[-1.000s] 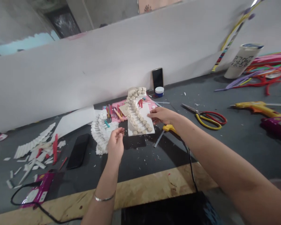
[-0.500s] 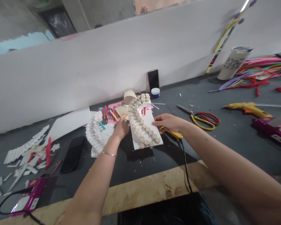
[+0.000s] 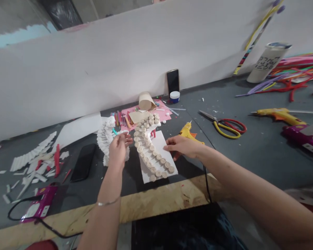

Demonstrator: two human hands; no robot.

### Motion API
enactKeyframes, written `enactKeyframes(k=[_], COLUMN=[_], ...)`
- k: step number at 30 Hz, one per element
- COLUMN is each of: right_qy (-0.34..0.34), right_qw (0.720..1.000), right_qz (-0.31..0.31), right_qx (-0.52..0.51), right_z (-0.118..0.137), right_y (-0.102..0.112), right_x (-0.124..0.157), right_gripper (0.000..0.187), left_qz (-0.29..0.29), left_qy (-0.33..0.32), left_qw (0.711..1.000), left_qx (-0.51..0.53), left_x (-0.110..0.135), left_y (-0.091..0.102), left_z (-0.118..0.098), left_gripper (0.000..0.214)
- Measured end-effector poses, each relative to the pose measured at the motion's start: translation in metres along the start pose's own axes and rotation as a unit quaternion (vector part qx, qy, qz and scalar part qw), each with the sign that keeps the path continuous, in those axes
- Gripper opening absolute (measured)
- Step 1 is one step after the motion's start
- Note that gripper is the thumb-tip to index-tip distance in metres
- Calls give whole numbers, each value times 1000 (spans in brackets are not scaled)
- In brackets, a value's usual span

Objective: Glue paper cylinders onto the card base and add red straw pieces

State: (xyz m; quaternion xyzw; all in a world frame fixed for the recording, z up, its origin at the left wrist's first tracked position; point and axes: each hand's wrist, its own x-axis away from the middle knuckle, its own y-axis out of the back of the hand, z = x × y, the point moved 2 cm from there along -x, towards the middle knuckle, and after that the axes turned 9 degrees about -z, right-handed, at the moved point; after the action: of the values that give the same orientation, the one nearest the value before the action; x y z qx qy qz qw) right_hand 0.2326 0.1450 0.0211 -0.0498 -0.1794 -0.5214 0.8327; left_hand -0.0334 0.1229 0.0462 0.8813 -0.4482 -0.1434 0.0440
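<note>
My right hand (image 3: 184, 146) pinches the right edge of a white card (image 3: 160, 144). Rows of beige rolled-paper discs (image 3: 152, 147) cover the card in a curving, S-like shape, with small red pieces (image 3: 153, 133) near its upper bend. To the card's left is my left hand (image 3: 119, 147), its fingers loosely bent, apart from the card and with nothing visible in them. Just behind that hand lies a ruffled white paper piece (image 3: 104, 139), partly hidden by it, with a teal stick (image 3: 115, 131) on top. A yellow glue gun (image 3: 187, 131) rests right beyond my right hand.
Red-and-yellow scissors (image 3: 228, 127) and a second yellow glue gun (image 3: 279, 114) lie to the right. Left are a black phone (image 3: 83, 162), paper scraps (image 3: 32, 172) and a purple device (image 3: 40, 203) with a cable. A blue-white jar (image 3: 174, 97) stands before an upright phone (image 3: 173, 82).
My left hand has let go of the card's left side and moved left to the ruffled white piece. The card has come down nearer the table's front edge, still in my right hand.
</note>
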Motion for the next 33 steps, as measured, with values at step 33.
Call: enactKeyframes(k=[33], right_qy=[51], right_qw=[979], right_qz=[-52], right_qx=[193], right_z=[-13], right_y=[-33], right_x=[43], right_gripper=[30], left_qz=[87], left_qy=[153], left_qw=[984], left_qx=[32], left_x=[97], left_y=[34], left_z=[18], left_gripper=[56])
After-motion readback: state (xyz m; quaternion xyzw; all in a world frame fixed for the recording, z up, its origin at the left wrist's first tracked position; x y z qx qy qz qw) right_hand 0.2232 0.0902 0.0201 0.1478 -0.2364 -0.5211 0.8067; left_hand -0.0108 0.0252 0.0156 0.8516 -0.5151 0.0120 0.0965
